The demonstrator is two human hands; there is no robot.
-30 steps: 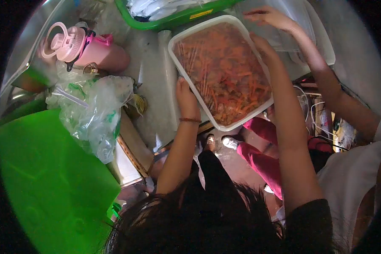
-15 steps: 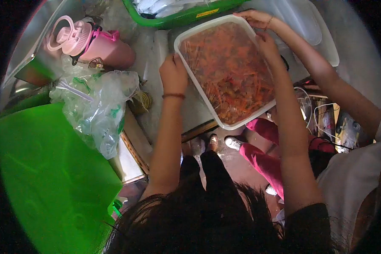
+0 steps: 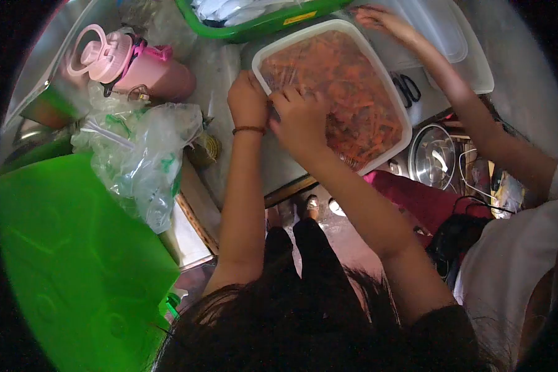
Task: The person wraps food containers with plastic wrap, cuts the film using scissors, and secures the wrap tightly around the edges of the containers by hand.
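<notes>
A white plastic food container [image 3: 328,26], full of an orange shredded mix [image 3: 353,80] that looks like carrot, sits tilted on the grey table. Clear plastic wrap [image 3: 285,73] shows wrinkles over its upper left part. My left hand [image 3: 248,102] is closed at the container's left rim. Right beside it, my right hand [image 3: 301,118] reaches across the lower left of the container, its fingers bent at the same rim. What those fingertips pinch, if anything, is hidden. Another person's hand [image 3: 381,22] hovers past the container's top right corner, apart from it.
A green basin [image 3: 245,30] of white packs stands behind. Clear tubs [image 3: 471,56] and black-handled scissors [image 3: 408,91] lie on the right. On the left are a pink bottle [image 3: 158,77], plastic bags [image 3: 149,155] and a green sheet-like surface [image 3: 74,254]. A person stands at right.
My right hand has left the container's right side and come to the left rim beside my left hand. The other person's hand has let go of the far corner. The scissors now show.
</notes>
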